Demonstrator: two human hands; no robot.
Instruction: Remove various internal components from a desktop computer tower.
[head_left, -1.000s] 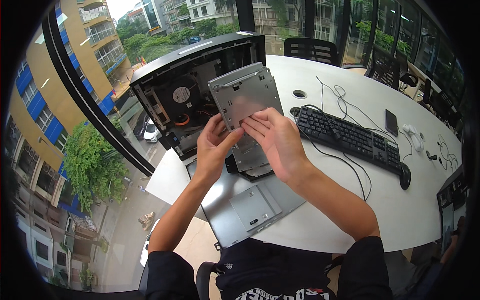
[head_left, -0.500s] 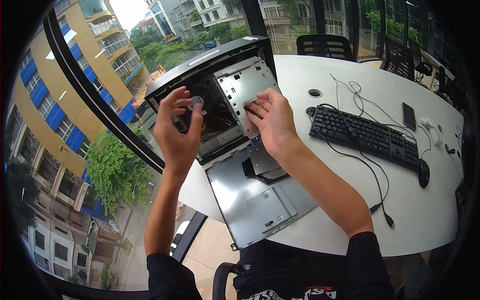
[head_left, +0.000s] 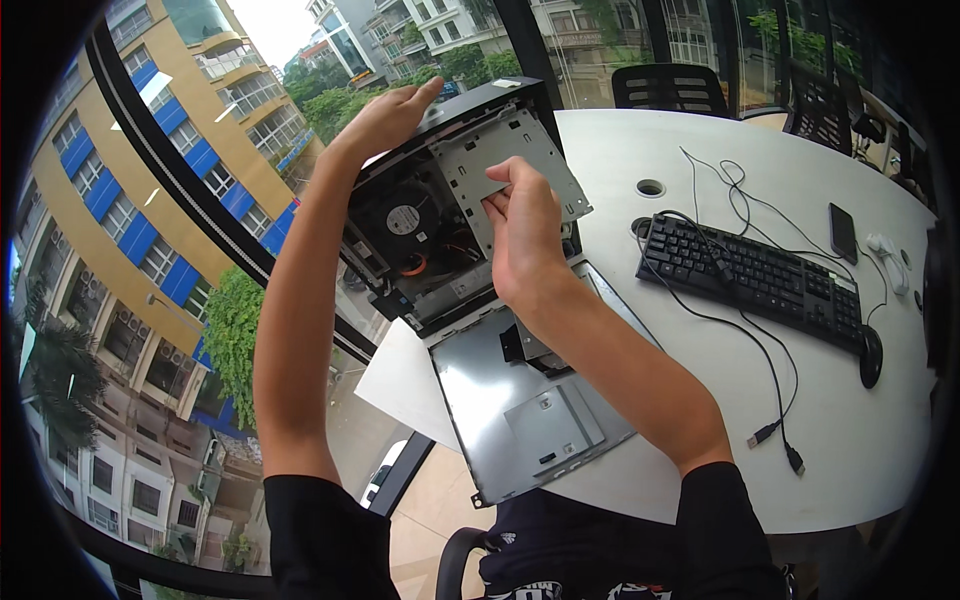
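An opened desktop computer case (head_left: 470, 290) lies on the table with its inside facing up, showing a round black fan (head_left: 403, 220) and some cables. My left hand (head_left: 392, 118) lies over the case's far edge, fingers stretched out along it. My right hand (head_left: 528, 225) is closed with its fingertips on the inner edge of a perforated metal drive bracket (head_left: 515, 150), which sits tilted over the right part of the case. On the near side lies a flat metal side panel (head_left: 475, 400). A metal drive (head_left: 535, 345) rests on that panel, partly hidden by my right forearm.
To the right on the white table (head_left: 620, 480) are a black keyboard (head_left: 750, 275), a mouse (head_left: 871, 358), loose cables (head_left: 775, 390) and a phone (head_left: 842, 232). A tall window borders the left side. Black chairs (head_left: 670, 90) stand beyond the table.
My left hand has moved from above the fan to the case's far edge. The bracket's right end now sticks out past the case's side, with my right hand still at its inner edge.
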